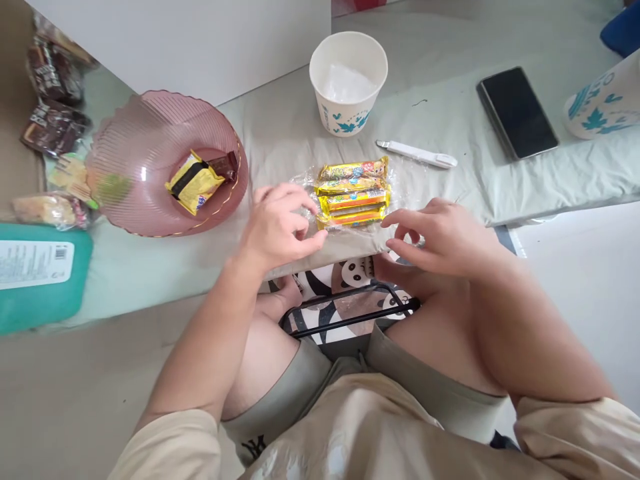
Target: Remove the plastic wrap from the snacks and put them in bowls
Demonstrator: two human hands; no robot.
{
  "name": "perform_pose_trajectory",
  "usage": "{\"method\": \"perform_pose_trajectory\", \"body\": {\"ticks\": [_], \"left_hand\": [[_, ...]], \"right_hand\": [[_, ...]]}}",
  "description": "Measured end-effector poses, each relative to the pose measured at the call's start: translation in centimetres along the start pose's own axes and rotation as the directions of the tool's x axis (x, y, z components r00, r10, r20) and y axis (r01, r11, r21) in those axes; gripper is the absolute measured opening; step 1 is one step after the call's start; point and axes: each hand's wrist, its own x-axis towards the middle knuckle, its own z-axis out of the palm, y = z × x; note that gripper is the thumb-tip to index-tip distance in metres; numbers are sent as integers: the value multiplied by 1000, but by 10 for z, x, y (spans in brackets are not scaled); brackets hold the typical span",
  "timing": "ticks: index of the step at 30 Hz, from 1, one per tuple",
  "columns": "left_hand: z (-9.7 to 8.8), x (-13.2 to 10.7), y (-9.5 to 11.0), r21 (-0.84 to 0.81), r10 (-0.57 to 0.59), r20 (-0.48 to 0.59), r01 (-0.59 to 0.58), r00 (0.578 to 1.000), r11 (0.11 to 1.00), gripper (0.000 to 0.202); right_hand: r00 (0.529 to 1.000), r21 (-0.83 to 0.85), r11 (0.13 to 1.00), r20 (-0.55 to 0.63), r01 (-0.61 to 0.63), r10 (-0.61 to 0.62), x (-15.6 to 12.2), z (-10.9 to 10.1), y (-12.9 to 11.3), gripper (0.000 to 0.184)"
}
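A clear plastic pack of several yellow snack bars [353,192] lies on the cloth-covered low table [280,133] near its front edge. My left hand [280,223] rests at the pack's left end, fingers curled and pinching the clear wrapper. My right hand [440,237] is at the pack's right end, fingertips bent and touching the wrapper's edge. A pink ribbed bowl [150,167] to the left holds a yellow snack packet [194,183] and a dark brown one [225,165].
A white paper cup [349,83] stands behind the pack, a white utility knife [417,154] beside it, a black phone [517,112] and another cup [605,100] at the right. Wrapped snacks [53,127] and a teal wipes pack [40,273] lie left. My knees sit below the table.
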Motion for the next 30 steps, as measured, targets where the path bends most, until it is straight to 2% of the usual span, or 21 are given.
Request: {"method": "perform_pose_trajectory", "body": {"ticks": [2, 4, 7, 10, 12, 14, 16, 18, 21, 25, 28, 30], "left_hand": [[-3, -5, 4, 51, -53, 80, 49, 995, 997, 49], [-8, -9, 6, 94, -128, 158, 114, 979, 989, 51], [-19, -11, 10, 152, -245, 231, 213, 942, 965, 53], [-27, -4, 25, 161, -305, 210, 275, 929, 948, 30], [-28, 6, 41, 89, -299, 192, 287, 935, 954, 14], [-24, 20, 55, -57, -240, 215, 258, 947, 965, 15], [-16, 34, 62, -239, -137, 211, 187, 968, 953, 17], [-5, 43, 58, -331, -67, 154, 116, 986, 937, 17], [8, 49, 37, -245, -65, 94, 87, 993, 966, 20], [15, 48, 8, -65, -146, 29, 148, 989, 987, 27], [15, 49, -3, 36, -209, 6, 209, 978, 977, 33], [16, 51, -8, 93, -262, 13, 260, 965, 961, 36]], "right_hand": [[983, -78, 987, 112, -139, 147, 0, 2, -3, 29], [949, -172, 952, 148, -253, 279, 3, 2, -5, 32], [907, -226, 885, 21, -406, 421, 12, 4, -5, 39], [872, -107, 867, -121, -486, 474, 21, 12, 0, 54], [871, 47, 893, -204, -448, 447, 27, 19, 2, 64], [863, 197, 913, -305, -357, 403, 32, 25, 2, 64], [853, 289, 930, -401, -227, 333, 38, 29, 0, 52], [872, 315, 946, -440, -73, 213, 43, 32, -3, 32], [912, 289, 951, -410, 108, 21, 51, 35, -1, 13], [935, 182, 974, -348, 133, -63, 60, 36, 12, 15], [949, 102, 985, -300, 138, -102, 68, 36, 18, 28], [964, 50, 987, -229, 153, -138, 73, 36, 17, 50]]}}
